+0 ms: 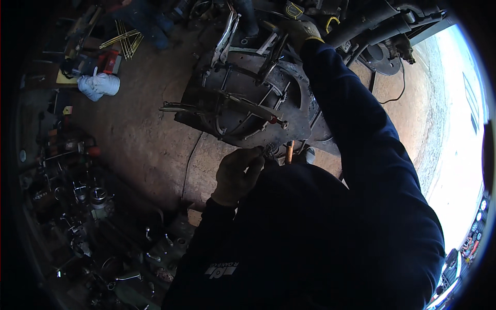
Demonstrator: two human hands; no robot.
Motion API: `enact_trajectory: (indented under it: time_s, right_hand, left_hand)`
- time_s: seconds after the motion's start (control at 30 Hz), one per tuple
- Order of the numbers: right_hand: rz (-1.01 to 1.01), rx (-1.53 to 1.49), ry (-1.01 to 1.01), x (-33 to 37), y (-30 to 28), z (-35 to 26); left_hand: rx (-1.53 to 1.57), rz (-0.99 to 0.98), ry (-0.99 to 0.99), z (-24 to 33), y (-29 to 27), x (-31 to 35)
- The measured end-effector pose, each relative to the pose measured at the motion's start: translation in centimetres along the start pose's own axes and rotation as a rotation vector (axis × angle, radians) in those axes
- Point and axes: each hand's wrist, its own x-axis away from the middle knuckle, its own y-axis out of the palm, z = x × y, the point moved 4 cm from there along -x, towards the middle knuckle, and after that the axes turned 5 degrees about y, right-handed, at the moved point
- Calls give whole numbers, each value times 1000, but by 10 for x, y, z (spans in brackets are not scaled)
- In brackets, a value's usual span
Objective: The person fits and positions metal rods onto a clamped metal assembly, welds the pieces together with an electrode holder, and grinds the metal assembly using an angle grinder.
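My left hand (235, 175), in a work glove, is at the near edge of a dark metal table (297, 121). Its thumb and fingers close together beside a dark, rough clump; what they pinch, if anything, cannot be made out. My right hand (305, 33), gloved too, reaches to the far side, beside a yellow and black tape measure (294, 10); its fingertips are hidden in shadow. Between the hands lies a framework of curved metal rods (225, 85). Locking pliers (226, 39) stand clamped on it, and another pair of pliers (253, 107) lies across it.
Dark pipes (367, 23) and machinery crowd the far right. A white cloth bundle (98, 85) and a red box (108, 61) sit at the left. Several metal parts and tools fill a bench (98, 227) at lower left. A cable (191, 157) runs along the floor.
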Motion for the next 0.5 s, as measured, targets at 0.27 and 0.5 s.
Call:
enact_trajectory:
  time_s: [0.27,0.5]
  right_hand:
    - [67,49,8,-11,15,-5]
    - [33,139,50,-14,11,-13]
  left_hand:
    - [5,-60,-78,-22,-17,-4]
    - [5,-39,-57,-43,-23,-3]
